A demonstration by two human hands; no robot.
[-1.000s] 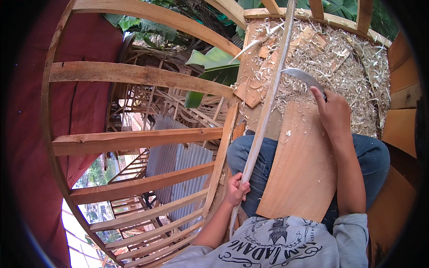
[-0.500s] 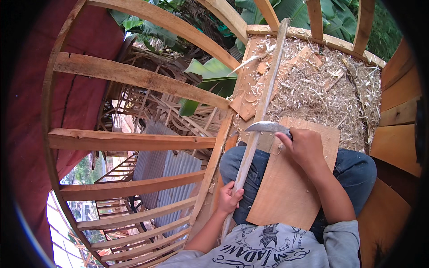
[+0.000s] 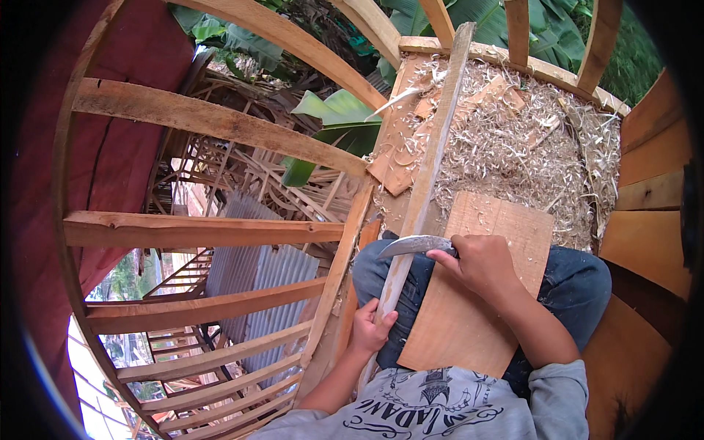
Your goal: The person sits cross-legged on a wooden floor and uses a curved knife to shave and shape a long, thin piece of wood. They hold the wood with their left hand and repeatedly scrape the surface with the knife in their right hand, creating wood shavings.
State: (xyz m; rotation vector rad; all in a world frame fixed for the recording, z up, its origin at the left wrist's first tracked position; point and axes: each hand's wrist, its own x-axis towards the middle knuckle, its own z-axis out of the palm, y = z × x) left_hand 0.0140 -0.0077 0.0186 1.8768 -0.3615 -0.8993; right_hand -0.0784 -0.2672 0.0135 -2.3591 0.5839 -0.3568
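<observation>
While the person is sitting at the lower centre of the frame with a flat board lying across the lap, the left hand is closing its fingers around the lower end of a long wooden slat, gripping it just left of the board's lower left edge. That slat is running steeply upward from the hand, leaning slightly right, passing over the knee in blue jeans and reaching the upper centre of the frame, where its far end is resting against the floor's wooden rim. The right hand, at centre right of the frame, is wrapping tight around the handle of a curved knife, and the grey blade is pointing left, lying across the slat and touching it a little above the left hand. Both hands are sitting near each other, the right one higher and to the right, resting over the board. Beyond the board, in the upper right of the frame, a thick layer of pale shavings is covering the floor, with a few small offcuts lying just left of the slat. Curved rails of raw timber are sweeping across the left half of the frame, and through them a corrugated metal sheet is showing below, while green leaves are filling the gap at upper centre. A grey printed shirt is showing at the bottom edge.
</observation>
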